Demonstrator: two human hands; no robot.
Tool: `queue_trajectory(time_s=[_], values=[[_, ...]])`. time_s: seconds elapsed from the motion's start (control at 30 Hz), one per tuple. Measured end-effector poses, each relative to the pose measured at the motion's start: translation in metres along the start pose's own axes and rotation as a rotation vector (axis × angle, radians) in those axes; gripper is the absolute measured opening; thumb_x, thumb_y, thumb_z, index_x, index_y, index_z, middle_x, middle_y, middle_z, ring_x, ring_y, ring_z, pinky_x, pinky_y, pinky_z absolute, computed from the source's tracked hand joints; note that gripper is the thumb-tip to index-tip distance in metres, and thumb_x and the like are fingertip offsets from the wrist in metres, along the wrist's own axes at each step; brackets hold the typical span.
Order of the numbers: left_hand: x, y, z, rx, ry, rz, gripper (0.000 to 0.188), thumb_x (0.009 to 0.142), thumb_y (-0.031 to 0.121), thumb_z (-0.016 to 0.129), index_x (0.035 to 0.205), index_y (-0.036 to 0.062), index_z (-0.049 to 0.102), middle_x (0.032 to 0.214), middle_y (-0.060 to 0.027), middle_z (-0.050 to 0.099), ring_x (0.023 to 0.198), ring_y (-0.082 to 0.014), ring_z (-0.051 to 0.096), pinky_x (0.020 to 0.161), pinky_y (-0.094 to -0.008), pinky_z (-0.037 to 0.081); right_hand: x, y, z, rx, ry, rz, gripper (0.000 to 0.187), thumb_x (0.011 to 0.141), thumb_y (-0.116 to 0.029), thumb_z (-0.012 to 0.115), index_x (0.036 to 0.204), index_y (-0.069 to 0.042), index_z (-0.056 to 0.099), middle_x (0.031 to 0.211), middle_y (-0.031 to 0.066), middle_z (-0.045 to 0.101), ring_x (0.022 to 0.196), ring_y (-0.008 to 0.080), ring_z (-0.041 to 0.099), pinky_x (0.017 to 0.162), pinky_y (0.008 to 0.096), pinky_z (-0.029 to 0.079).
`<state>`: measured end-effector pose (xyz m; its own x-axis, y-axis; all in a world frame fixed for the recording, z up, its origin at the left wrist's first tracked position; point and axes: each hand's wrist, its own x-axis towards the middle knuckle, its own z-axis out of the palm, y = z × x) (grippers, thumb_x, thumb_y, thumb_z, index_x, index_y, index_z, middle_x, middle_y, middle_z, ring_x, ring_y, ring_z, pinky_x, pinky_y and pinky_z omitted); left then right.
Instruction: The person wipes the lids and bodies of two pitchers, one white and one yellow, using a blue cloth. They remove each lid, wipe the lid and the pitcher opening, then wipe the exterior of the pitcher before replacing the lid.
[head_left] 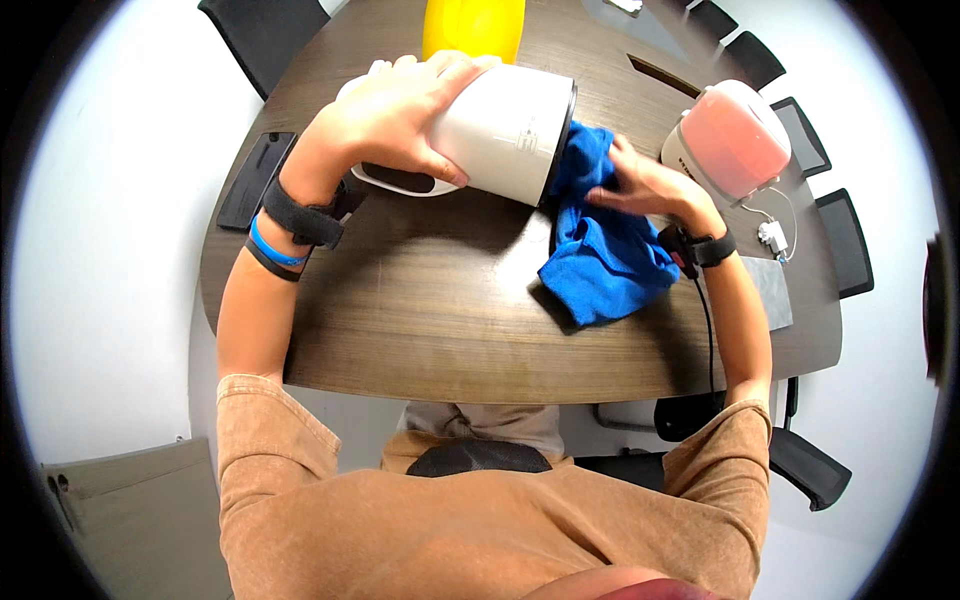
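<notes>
At the left of the table [420, 340] lies a dark flat object [258, 180]. Next, the left hand [405, 115], thumb and fingers spread, clasps a white vessel [510, 135] sideways above the tabletop; a yellow object [473, 28] stands beyond. The right hand [648, 182] pinches a blue cloth [612, 262] at the vessel's dark-rimmed end. Farther right stands a pink-and-white appliance [738, 140].

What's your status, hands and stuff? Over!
Left hand holding white container, tipped sideways. Right hand on blue cloth, by container's dark rim. Yellow object close beyond.
</notes>
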<state>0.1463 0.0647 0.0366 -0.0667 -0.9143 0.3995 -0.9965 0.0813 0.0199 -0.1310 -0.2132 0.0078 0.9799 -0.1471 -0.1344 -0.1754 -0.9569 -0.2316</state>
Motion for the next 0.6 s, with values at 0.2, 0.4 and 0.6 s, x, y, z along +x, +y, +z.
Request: queue_trajectory(time_s=[0.2, 0.4, 0.6], values=[[0.002, 0.01, 0.005, -0.012, 0.027, -0.016, 0.122, 0.065, 0.049, 0.101, 0.167, 0.0174, 0.042, 0.144, -0.0199, 0.063, 0.126, -0.0434, 0.064, 0.11, -0.0518, 0.05, -0.046, -0.015, 0.007, -0.174, -0.059, -0.281, 0.102, 0.066, -0.047, 0.105, 0.134, 0.011, 0.056, 0.151, 0.0302, 0.045, 0.126, 0.0436, 0.063, 0.105, 0.0446, 0.056], [-0.002, 0.001, 0.012, 0.024, 0.071, 0.0, 0.124, 0.063, 0.048, 0.101, 0.167, 0.0182, 0.042, 0.145, -0.0192, 0.063, 0.125, -0.0436, 0.064, 0.108, -0.0518, 0.051, -0.046, -0.05, -0.006, 0.059, 0.226, -0.168, 0.057, 0.077, -0.01, 0.093, 0.127, 0.001, 0.068, 0.126, 0.0199, 0.071, 0.121, 0.0423, 0.069, 0.105, 0.0454, 0.057], [-0.005, 0.001, 0.011, 0.021, 0.048, -0.022, 0.124, 0.062, 0.044, 0.101, 0.168, 0.0157, 0.042, 0.147, -0.02, 0.062, 0.127, -0.0449, 0.063, 0.11, -0.0527, 0.05, -0.014, -0.036, -0.015, 0.439, 0.612, -0.203, 0.095, 0.086, -0.027, 0.096, 0.161, 0.001, 0.043, 0.161, 0.0267, 0.046, 0.151, 0.0415, 0.047, 0.127, 0.0506, 0.039]])
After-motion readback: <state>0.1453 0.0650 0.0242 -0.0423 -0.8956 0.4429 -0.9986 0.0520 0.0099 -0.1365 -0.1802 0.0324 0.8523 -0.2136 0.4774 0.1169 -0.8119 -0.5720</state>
